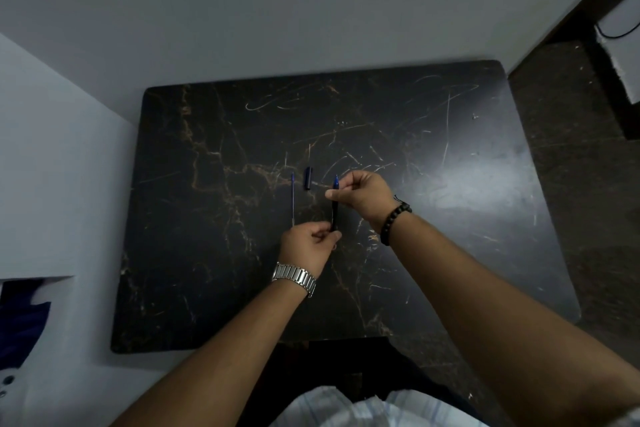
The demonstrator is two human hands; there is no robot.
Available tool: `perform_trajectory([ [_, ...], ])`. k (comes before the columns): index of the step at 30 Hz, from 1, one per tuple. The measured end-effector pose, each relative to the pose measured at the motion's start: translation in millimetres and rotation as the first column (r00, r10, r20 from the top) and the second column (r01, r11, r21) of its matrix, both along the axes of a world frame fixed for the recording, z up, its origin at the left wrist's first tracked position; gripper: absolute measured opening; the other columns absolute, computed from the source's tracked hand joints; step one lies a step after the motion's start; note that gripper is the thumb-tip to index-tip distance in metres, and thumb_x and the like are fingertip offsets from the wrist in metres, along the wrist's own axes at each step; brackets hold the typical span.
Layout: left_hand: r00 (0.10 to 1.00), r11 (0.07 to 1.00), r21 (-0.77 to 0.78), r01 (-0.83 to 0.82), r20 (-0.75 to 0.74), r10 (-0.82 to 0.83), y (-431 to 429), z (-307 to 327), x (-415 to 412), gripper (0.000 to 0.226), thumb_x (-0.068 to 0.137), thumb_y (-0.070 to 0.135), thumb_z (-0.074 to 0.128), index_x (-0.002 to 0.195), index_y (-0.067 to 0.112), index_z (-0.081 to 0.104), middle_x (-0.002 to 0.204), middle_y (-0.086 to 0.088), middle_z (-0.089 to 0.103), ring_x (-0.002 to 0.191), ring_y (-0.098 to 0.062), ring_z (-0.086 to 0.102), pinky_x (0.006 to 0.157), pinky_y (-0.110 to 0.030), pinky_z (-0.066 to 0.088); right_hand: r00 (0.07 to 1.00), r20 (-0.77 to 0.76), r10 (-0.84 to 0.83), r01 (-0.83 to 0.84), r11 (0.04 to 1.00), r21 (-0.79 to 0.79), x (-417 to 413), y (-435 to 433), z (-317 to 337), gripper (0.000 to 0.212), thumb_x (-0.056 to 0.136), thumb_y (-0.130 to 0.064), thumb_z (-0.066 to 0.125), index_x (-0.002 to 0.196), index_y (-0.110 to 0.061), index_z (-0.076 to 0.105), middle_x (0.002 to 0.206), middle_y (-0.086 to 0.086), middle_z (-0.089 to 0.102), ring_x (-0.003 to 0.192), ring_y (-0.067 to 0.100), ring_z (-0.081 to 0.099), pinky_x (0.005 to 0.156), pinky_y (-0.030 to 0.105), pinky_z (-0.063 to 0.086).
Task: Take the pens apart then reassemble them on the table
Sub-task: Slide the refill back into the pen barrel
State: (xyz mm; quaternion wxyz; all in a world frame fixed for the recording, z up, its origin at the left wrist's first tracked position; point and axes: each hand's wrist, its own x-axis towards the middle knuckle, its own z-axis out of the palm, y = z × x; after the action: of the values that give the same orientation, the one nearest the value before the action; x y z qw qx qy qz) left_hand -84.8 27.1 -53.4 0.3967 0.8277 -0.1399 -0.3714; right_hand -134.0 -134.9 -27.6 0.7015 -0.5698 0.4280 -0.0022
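Observation:
A dark pen barrel (334,210) with a blue tip (336,181) is held upright above the black marble table (207,253). My left hand (308,246) pinches its lower end. My right hand (363,196) pinches its upper part just below the blue tip. A thin blue ink refill (293,198) lies flat on the table to the left of the barrel. A dark pen cap (307,178) lies between the refill and the barrel, a little farther back.
The table's far edge meets a pale wall, and another pale surface runs along its left side. A dark floor strip lies to the right. A white box (620,55) with a black cable sits at the far right.

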Motion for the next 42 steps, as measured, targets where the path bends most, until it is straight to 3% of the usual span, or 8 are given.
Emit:
perform_trajectory([
  [4,1.0,1.0,-0.001,-0.01,-0.011,0.01,-1.7,1.9,0.1,0.034,0.083,0.016,0.079,0.115,0.008,0.072,0.087,-0.005,0.078,0.076,-0.015,0.077,0.081,-0.042,0.064,0.997,0.074,0.035,-0.042,0.995,0.086,-2.6,-5.3,2.9,0.011,0.087,-0.006,0.073,0.096,-0.012,0.07,0.08,-0.003,0.07,0.069,0.005,0.065,0.069,0.023,0.053],
  [7,0.999,0.999,-0.007,-0.036,-0.034,0.036,-1.5,0.5,1.4,0.034,0.083,0.014,0.079,0.115,0.005,0.072,0.084,-0.006,0.078,0.075,-0.018,0.077,0.082,-0.044,0.063,0.993,0.083,0.089,-0.098,0.989,0.108,-5.9,-10.8,3.6,0.023,0.096,-0.002,0.059,0.117,-0.003,0.069,0.097,0.0,0.076,0.075,0.001,0.069,0.063,0.016,0.053],
  [20,1.0,0.999,0.049,0.001,0.007,-0.002,-9.9,6.0,0.0,0.03,0.084,0.016,0.079,0.112,0.007,0.073,0.083,-0.005,0.078,0.074,-0.014,0.076,0.08,-0.039,0.064,1.0,0.014,0.017,-0.017,1.0,0.024,-0.4,-6.8,-4.4,0.016,0.09,-0.001,0.066,0.09,-0.016,0.071,0.097,0.006,0.076,0.094,0.015,0.07,0.082,0.029,0.051],
  [27,0.998,0.998,0.046,0.046,-0.045,-0.044,-17.6,2.8,11.3,0.028,0.08,0.022,0.082,0.106,0.011,0.076,0.076,0.0,0.077,0.067,-0.012,0.076,0.075,-0.039,0.065,1.0,-0.021,0.004,-0.002,0.997,0.078,0.7,-1.0,-4.2,0.021,0.097,-0.007,0.059,0.115,-0.002,0.069,0.091,0.001,0.075,0.078,0.008,0.067,0.064,0.021,0.054],
  [30,0.991,0.99,0.042,0.133,0.021,-0.134,-22.5,9.0,27.6,0.021,0.085,0.036,0.076,0.093,0.017,0.079,0.071,0.0,0.077,0.063,-0.012,0.074,0.07,-0.038,0.064,0.998,-0.026,-0.055,0.058,0.991,0.12,-2.5,-4.4,-5.5,0.02,0.099,-0.008,0.057,0.113,-0.001,0.069,0.088,0.002,0.074,0.077,0.012,0.068,0.063,0.025,0.056],
  [32,0.995,0.998,0.026,0.052,0.083,-0.054,-28.3,10.5,45.3,0.025,0.09,0.039,0.069,0.086,0.017,0.079,0.071,-0.002,0.077,0.063,-0.015,0.074,0.069,-0.041,0.065,0.993,-0.041,-0.11,0.115,0.986,0.123,-5.1,-7.1,-7.1,0.017,0.098,-0.008,0.058,0.109,-0.004,0.071,0.089,0.004,0.075,0.079,0.013,0.069,0.063,0.027,0.056],
  [36,0.947,0.987,0.161,-0.008,0.319,-0.045,-55.8,9.0,82.3,0.005,0.081,0.026,0.077,0.082,0.021,0.078,0.08,0.001,0.078,0.078,-0.015,0.074,0.079,-0.034,0.061,0.988,-0.068,-0.136,0.143,0.984,0.109,-10.0,-10.3,-6.7,0.014,0.098,-0.008,0.059,0.097,-0.012,0.071,0.087,0.002,0.074,0.078,0.012,0.069,0.067,0.03,0.058],
  [42,0.914,0.883,0.462,0.086,0.315,-0.255,-103.6,5.2,108.2,0.029,0.075,0.039,0.084,0.092,0.017,0.077,0.093,-0.003,0.076,0.093,-0.021,0.071,0.086,-0.04,0.06,0.986,-0.08,-0.143,0.149,0.986,0.077,-19.7,-10.8,-3.4,0.011,0.098,-0.008,0.059,0.1,-0.009,0.071,0.082,0.0,0.071,0.072,0.01,0.065,0.069,0.029,0.059],
])
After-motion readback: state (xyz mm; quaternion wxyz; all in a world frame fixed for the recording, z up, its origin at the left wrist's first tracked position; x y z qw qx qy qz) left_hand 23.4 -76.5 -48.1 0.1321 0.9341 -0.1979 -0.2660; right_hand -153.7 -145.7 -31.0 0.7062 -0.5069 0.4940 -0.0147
